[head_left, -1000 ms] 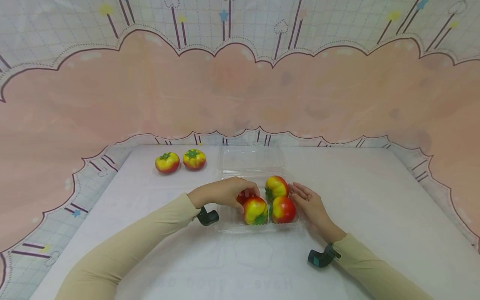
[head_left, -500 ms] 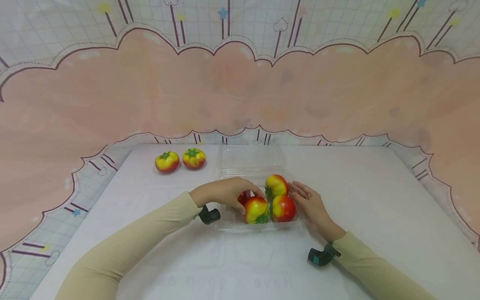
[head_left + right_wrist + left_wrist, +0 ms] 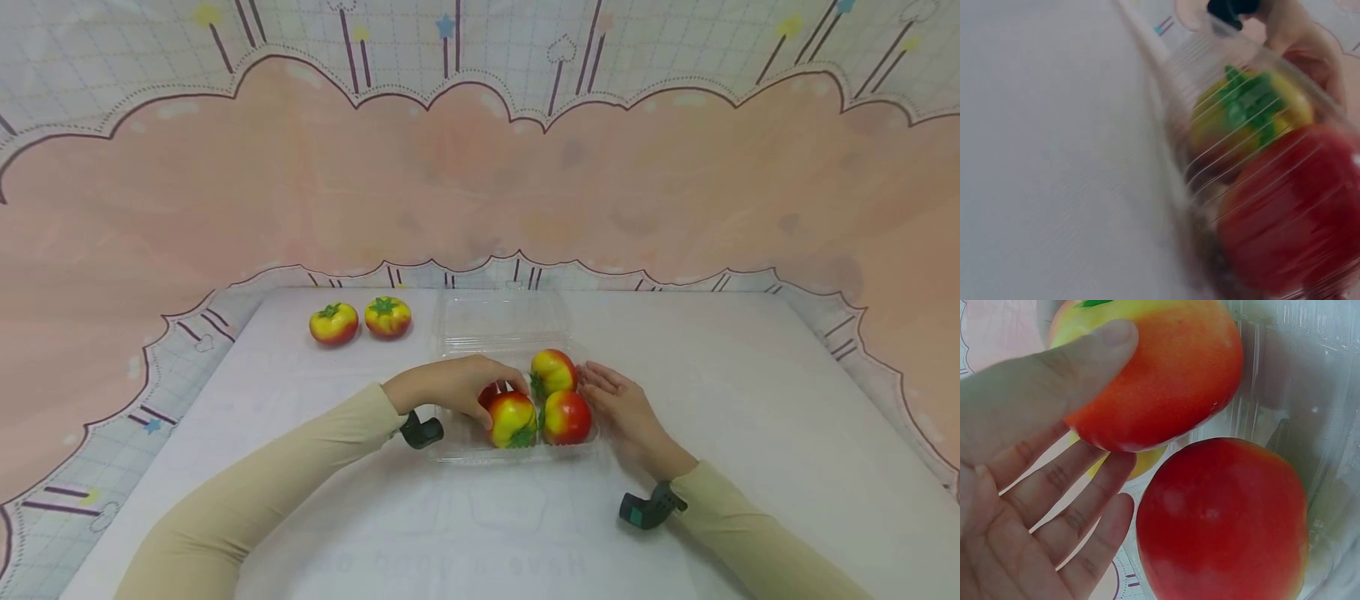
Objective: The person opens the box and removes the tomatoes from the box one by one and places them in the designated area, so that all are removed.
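Observation:
My left hand point(image 3: 474, 387) reaches into a clear plastic clamshell box point(image 3: 517, 457) and holds a persimmon-like fruit point(image 3: 513, 421), red and yellow with a green leafy cap. In the left wrist view the thumb lies across that fruit point(image 3: 1179, 375), with the fingers behind it. Another red fruit point(image 3: 1222, 519) sits beside the held one, mostly covered by the hand in the head view. Two similar fruits, a back one point(image 3: 554, 372) and a front one point(image 3: 567, 417), fill the box's right side. My right hand point(image 3: 621, 408) stands along the right wall, fingers extended close to these fruits.
Two more such fruits, a left one point(image 3: 334, 324) and a right one point(image 3: 388, 317), lie on the white table point(image 3: 360, 517) at the back left. The box's transparent lid point(image 3: 506, 318) is folded back. A patterned cloth backdrop point(image 3: 480, 183) rises behind.
Over the last second my left hand and the held fruit have shifted very slightly to the right. My right hand stays at the box's right side.

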`<state>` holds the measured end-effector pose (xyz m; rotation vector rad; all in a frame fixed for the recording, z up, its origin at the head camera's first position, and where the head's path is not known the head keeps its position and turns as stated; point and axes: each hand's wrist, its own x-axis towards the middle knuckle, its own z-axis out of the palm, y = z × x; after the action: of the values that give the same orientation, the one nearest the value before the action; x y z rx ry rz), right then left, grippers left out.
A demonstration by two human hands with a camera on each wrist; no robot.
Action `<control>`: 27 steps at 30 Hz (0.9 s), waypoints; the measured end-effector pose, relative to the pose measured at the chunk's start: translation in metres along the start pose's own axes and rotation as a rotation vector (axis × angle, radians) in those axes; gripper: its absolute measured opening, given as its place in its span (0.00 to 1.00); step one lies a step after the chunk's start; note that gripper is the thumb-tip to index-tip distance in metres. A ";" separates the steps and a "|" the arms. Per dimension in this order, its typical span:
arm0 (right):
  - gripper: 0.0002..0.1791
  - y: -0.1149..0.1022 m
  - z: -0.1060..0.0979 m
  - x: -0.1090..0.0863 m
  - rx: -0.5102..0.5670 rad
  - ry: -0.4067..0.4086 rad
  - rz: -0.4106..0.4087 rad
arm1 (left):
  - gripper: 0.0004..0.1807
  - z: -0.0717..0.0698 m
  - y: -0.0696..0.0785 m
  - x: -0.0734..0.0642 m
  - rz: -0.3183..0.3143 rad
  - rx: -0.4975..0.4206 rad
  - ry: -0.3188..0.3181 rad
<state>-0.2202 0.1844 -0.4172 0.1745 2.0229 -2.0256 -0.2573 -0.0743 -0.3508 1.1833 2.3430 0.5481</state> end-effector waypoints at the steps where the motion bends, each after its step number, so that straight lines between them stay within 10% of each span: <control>1: 0.30 -0.001 0.000 0.000 0.014 -0.005 0.007 | 0.28 0.000 0.000 0.000 -0.001 0.002 0.000; 27: 0.33 -0.009 -0.001 -0.002 0.233 -0.036 0.070 | 0.33 0.001 0.003 -0.002 -0.032 0.040 -0.023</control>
<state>-0.2207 0.1856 -0.4077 0.2496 1.7312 -2.1990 -0.2537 -0.0741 -0.3501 1.1614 2.3591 0.4765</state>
